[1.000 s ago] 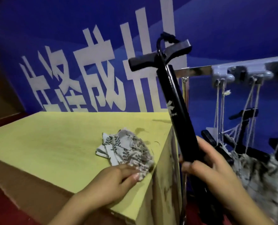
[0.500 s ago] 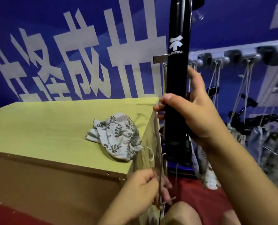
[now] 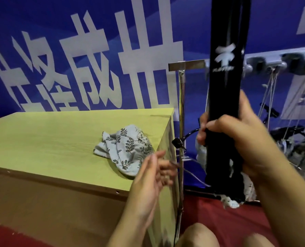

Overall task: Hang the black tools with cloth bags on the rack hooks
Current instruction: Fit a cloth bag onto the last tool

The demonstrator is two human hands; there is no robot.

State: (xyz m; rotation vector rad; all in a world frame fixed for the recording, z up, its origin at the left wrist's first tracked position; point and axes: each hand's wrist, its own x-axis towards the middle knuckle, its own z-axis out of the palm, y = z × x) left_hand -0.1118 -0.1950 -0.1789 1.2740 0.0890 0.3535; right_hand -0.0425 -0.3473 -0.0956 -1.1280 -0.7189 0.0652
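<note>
The right hand [image 3: 237, 139] grips the upright black tool [image 3: 224, 97], its top cut off at twelve o'clock. The left hand [image 3: 151, 177] hangs spread, blurred, beside the cloth bag [image 3: 125, 148] on the table [image 3: 50, 136]. The rack [image 3: 189, 65] at two o'clock is partly hidden.

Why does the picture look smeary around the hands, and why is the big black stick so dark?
Head view: the left hand is smeared by motion blur, fingers doubled; the right hand gripping the black tool is blurred too; the tool sits close to the lens, so it shows little detail; the wide lens bends the rack bar; the cloth bag stays fairly sharp.
</note>
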